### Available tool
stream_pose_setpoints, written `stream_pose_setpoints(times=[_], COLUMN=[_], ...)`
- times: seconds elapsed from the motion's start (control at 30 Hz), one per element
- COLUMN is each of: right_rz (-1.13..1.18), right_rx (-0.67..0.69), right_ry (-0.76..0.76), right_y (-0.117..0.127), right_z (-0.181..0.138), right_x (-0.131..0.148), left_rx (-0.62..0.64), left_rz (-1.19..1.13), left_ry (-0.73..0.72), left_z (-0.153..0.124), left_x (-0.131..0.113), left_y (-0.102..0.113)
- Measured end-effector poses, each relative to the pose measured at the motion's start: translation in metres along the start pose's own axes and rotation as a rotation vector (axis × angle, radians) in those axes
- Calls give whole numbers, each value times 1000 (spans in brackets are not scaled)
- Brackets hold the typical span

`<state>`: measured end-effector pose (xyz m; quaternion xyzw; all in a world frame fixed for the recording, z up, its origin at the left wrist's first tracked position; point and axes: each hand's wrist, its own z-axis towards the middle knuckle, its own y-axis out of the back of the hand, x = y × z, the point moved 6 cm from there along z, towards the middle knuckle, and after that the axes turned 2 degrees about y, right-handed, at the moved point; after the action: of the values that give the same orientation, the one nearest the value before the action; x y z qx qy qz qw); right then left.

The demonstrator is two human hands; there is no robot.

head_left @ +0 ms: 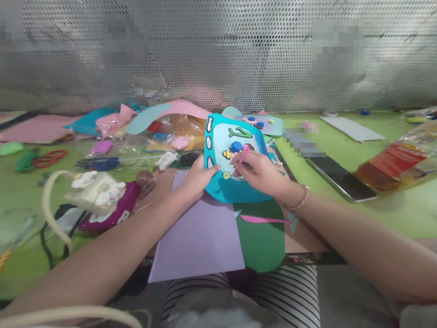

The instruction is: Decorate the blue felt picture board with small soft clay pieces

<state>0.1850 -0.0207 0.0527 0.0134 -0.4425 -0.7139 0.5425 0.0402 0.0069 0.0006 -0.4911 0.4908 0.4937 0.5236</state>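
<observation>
A blue paper craft piece (235, 193) with a pale centre is held up over the table, tilted toward me. Small clay figures in blue, yellow and green sit on its face, with white black-edged shapes along its left side. My left hand (200, 175) grips its left edge, thumb on the front. My right hand (261, 172) is closed around a small pink modelling tool (244, 154), its tip close to the clay figures. Below lie a lilac sheet (201, 241), a green paper shape (262, 246) and a pink plastic knife (264, 220).
On the left are wrapped clay packs (100, 146), red-handled scissors (51, 158), a white decorated box (100, 193) and a purple packet (112, 212). A phone (341, 177), a bottle (392, 164) and a white board (353, 128) lie right. A perforated metal panel (218, 54) stands behind.
</observation>
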Motion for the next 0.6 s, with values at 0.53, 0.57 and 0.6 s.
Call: stream_pose_setpoints(times=[0.53,0.57,0.6], right_rz=[65,72,74], right_rx=[3,6,9], right_ry=[-49,-58,-70], right_y=[0,-1,-2], right_z=[1,1,0], right_x=[-3,-5,-6], left_rx=[63,85,109], left_rz=[-161,-147,-124], left_ry=[96,102,99], left_z=[-3,-3,-2], left_x=[-1,-1,-1], left_y=[-6,-8,-9])
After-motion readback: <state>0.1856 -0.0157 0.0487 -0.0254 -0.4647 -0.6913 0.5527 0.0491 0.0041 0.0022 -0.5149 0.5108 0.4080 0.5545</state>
